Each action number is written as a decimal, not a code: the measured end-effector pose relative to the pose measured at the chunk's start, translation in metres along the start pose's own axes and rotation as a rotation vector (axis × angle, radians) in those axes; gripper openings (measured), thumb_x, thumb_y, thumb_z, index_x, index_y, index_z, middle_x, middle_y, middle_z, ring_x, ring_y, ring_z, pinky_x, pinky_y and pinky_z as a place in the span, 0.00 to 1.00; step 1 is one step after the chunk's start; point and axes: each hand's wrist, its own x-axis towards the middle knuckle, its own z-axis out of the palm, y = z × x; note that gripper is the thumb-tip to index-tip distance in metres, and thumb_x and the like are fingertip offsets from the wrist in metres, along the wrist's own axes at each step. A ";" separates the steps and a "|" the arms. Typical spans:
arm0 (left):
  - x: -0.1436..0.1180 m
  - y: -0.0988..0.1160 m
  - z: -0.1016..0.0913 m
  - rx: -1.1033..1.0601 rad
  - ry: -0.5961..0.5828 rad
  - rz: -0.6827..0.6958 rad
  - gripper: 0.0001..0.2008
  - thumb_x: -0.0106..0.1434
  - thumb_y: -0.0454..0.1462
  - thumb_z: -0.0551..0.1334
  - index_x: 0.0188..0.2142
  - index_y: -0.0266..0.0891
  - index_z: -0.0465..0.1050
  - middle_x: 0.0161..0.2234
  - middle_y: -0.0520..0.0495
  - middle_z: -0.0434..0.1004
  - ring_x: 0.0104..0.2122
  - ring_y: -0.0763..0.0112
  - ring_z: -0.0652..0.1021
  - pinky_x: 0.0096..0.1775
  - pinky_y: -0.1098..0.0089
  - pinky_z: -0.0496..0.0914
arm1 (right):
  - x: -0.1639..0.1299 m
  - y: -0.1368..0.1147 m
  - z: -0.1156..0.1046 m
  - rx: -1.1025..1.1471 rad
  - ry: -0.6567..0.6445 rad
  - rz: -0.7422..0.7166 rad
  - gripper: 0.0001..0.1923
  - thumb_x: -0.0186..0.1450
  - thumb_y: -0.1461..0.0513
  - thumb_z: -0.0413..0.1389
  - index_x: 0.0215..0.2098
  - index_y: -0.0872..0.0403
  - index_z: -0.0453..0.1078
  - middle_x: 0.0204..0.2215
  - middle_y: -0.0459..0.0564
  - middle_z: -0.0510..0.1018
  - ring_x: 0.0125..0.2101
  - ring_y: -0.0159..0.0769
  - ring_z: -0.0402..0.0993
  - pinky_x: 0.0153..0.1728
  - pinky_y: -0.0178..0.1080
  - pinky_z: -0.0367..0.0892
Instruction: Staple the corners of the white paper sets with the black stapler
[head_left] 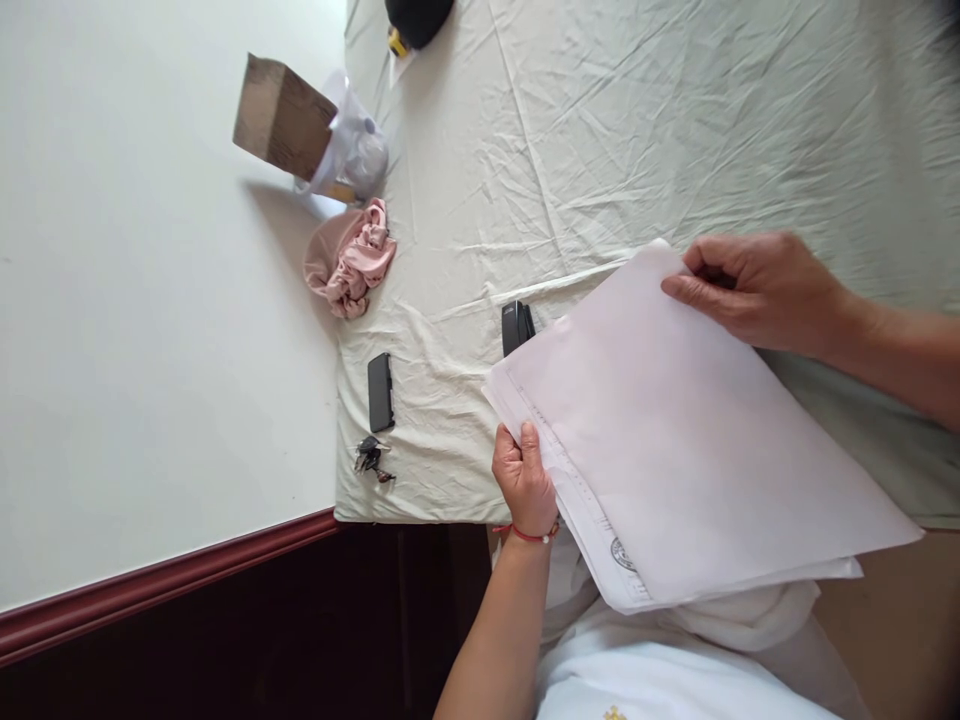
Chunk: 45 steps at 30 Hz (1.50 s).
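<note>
Stapler [516,326] behind papers [690,430], phone [380,392] farther left, keys [370,457] before phone

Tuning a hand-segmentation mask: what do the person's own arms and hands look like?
The left hand and right hand are ungloved, with no sleeves showing on the forearms. The left one wears a thin red cord bracelet with a small pale bead; none shows on the right. A white cloth garment covers the body.

- A person's left hand [525,488] grips, thumb pointing forward, the bare left forearm [495,625] angled ahead.
- The right hand [765,288], farther forward, pinches thumb against forefinger, right forearm [904,350] stretched in sideways.
</note>
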 end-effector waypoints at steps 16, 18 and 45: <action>-0.001 0.005 0.001 -0.008 -0.016 -0.030 0.20 0.69 0.55 0.69 0.43 0.41 0.80 0.41 0.47 0.84 0.44 0.69 0.82 0.51 0.72 0.75 | -0.005 -0.001 0.008 0.245 -0.105 0.100 0.28 0.66 0.45 0.55 0.39 0.65 0.70 0.24 0.48 0.63 0.23 0.10 0.51 0.25 0.23 0.45; -0.001 0.004 0.001 -0.011 -0.020 -0.030 0.19 0.70 0.54 0.68 0.43 0.41 0.80 0.41 0.47 0.84 0.44 0.69 0.82 0.52 0.72 0.75 | -0.007 -0.003 0.008 0.255 -0.106 0.110 0.28 0.66 0.45 0.55 0.39 0.65 0.70 0.25 0.48 0.63 0.23 0.10 0.51 0.24 0.23 0.46; -0.001 0.005 0.000 0.101 -0.004 0.039 0.18 0.69 0.52 0.70 0.43 0.39 0.79 0.37 0.48 0.84 0.38 0.70 0.81 0.45 0.72 0.76 | -0.009 -0.011 0.009 0.329 -0.284 0.269 0.24 0.68 0.48 0.54 0.34 0.64 0.64 0.21 0.47 0.59 0.20 0.11 0.49 0.23 0.26 0.43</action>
